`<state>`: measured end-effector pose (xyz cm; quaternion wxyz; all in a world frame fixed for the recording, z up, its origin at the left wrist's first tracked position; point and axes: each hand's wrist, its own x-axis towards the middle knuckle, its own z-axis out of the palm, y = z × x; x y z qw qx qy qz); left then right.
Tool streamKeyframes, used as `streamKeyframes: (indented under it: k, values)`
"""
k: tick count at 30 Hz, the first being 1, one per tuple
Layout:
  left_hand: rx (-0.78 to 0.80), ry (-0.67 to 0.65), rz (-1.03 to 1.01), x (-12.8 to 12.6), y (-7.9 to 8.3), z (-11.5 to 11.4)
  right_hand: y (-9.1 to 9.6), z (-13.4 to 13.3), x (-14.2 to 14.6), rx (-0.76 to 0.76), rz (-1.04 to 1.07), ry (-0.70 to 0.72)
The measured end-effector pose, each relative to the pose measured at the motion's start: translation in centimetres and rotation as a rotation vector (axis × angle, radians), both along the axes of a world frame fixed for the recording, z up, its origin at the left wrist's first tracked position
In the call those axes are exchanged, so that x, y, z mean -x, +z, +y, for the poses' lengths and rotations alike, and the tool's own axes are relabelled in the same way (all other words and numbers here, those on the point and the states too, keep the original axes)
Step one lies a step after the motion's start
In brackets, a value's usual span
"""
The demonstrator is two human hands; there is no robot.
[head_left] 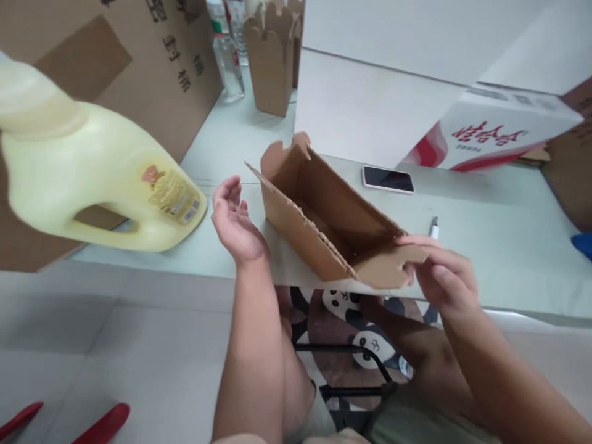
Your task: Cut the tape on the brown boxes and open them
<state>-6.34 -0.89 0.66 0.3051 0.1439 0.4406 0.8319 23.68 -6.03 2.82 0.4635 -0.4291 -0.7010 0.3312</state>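
An open-topped cardboard box (300, 225) with notched end flaps stands near the front edge of the table. My right hand (446, 271) grips its near right end flap, with fingers around the notched edge. To the left of the box, my left hand (238, 222) is raised with its palm turned toward the cardboard, fingers loosely curled and apart, holding nothing. A gap shows between that hand and the box's side wall. The inside of the box is partly in shadow, and no contents can be made out.
A large yellow jug (115, 179) stands at left before a big carton (152, 68). Behind are bottles (228, 61), folded cardboard boxes (271, 68) and a white carton (361, 105). A phone (387, 179) and a small white connector (434, 228) lie on the table (499, 246).
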Motion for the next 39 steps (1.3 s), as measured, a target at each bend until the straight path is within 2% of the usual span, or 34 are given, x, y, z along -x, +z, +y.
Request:
streamKeyframes:
  k: [3,6,10,13,16,18,24,28,33,39]
  values:
    - [-0.113,-0.223,0.07,-2.1,0.2,0.3,-1.7,-1.9,-2.6,-0.049,0.111,0.067]
    - [-0.147,-0.315,0.224,-3.8,-0.1,0.6,-2.8,-2.0,-3.4,-0.034,0.174,0.127]
    - [-0.202,-0.282,0.459,-4.8,-0.9,0.9,-4.0,-1.4,-3.7,-0.107,0.159,0.079]
    - [-0.227,-0.292,0.587,-5.6,-1.3,1.3,-4.8,-1.3,-4.2,-0.249,0.019,-0.029]
    - [-0.165,-0.358,0.614,-6.6,-1.8,1.8,-5.2,-1.5,-4.9,-0.394,-0.125,-0.217]
    - [-0.115,-0.408,0.595,-7.4,-2.2,2.0,-5.2,-1.6,-5.4,-0.401,-0.116,-0.291]
    - [-0.093,-0.377,0.66,-8.2,-3.4,2.3,-5.8,-2.3,-5.8,-0.299,0.058,-0.073]
    - [-0.035,-0.414,0.812,-7.7,-3.6,2.2,-6.4,-2.6,-4.7,-0.343,0.191,-0.106]
    - [-0.031,-0.403,0.832,-7.7,-3.2,1.7,-5.4,-2.6,-4.5,-0.365,-0.036,-0.122]
    - [-0.089,-0.373,1.077,-8.1,-2.4,1.4,-4.8,-2.6,-4.7,-0.354,-0.044,-0.099]
